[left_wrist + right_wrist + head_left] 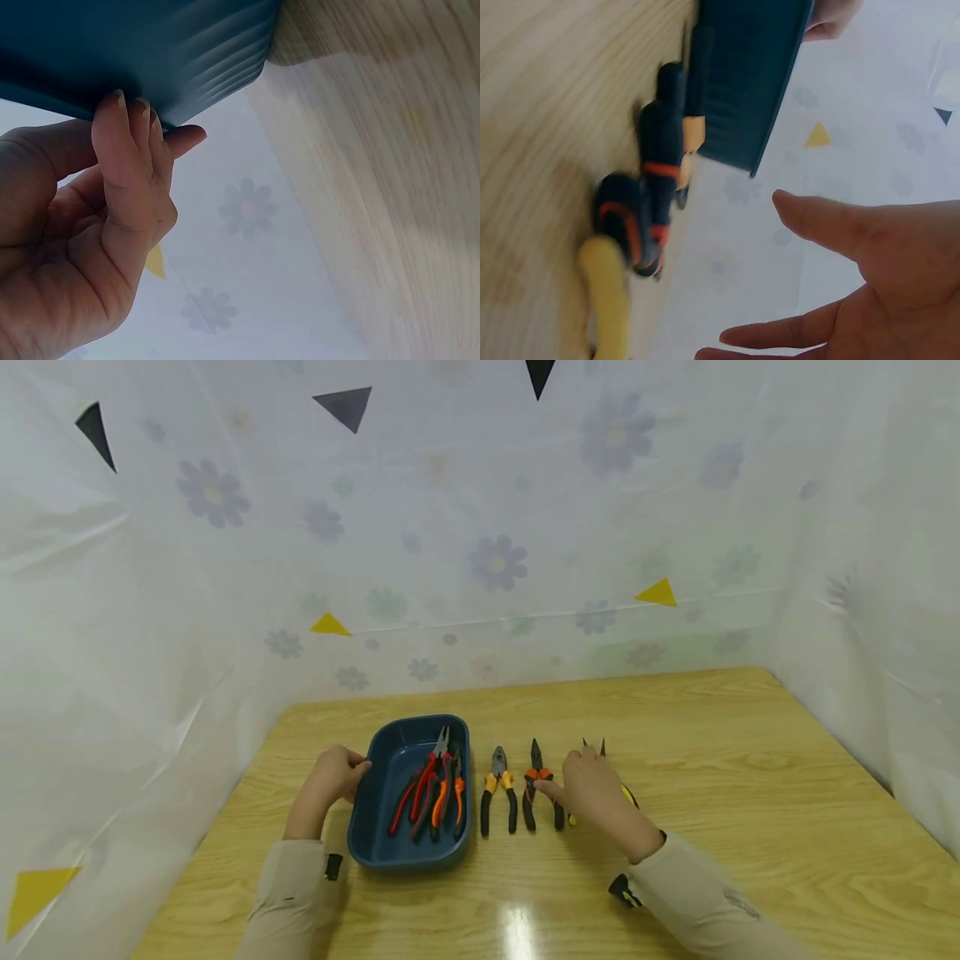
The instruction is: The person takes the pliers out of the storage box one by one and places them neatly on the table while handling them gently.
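Note:
My left hand [337,777] pinches the left rim of a dark blue plastic bin [408,864]; in the left wrist view its fingertips [112,112] lie against the bin's wall. Inside the bin lie red-handled pliers [423,787] and orange-handled pliers [440,806], partly overlapping. With thumb and fingers spread, my right hand [596,789] hovers over yellow-handled pliers [628,793], which it mostly hides. Left of that hand lie black-and-orange needle-nose pliers [536,756]. Between those and the bin are pliers with yellow-orange and black handles [491,782].
A wood-grain table [750,793] carries everything. White flower-printed sheeting [450,568] encloses its back and sides, with black and yellow triangles on it. Black straps show at both wrists.

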Motion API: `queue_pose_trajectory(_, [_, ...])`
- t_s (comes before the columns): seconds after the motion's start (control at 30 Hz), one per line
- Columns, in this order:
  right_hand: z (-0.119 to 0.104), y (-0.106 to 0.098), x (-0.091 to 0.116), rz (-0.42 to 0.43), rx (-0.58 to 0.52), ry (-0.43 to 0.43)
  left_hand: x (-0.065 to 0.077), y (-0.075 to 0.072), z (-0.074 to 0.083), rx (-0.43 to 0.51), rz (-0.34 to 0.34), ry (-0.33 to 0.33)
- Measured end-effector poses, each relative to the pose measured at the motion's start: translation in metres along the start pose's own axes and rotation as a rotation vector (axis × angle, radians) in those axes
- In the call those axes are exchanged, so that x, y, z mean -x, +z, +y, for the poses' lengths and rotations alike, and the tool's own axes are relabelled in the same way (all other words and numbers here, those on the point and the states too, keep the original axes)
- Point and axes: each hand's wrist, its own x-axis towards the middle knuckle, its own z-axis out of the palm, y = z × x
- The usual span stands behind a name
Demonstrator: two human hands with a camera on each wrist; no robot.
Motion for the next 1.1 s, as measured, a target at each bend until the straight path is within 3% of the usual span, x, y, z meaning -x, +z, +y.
queue_pose_trajectory(0.27, [-0.04, -0.004, -0.012, -0.057, -0.137, -0.089, -0.001, 0.0, 0.001, -0.003, 0.006, -0.003])
queue_pose_trajectory(0.63, [-0.076, 0.004, -0.024, -0.13, -0.405, -0.251, 0.002, 0.0, 0.001, 0.032, 0.008, -0.009])
queue_pose_trajectory(1.1, [-0.108, 0.033, -0.041, -0.194, -0.414, -0.279, 0.004, -0.003, 0.0, 0.013, 0.017, 0.008])
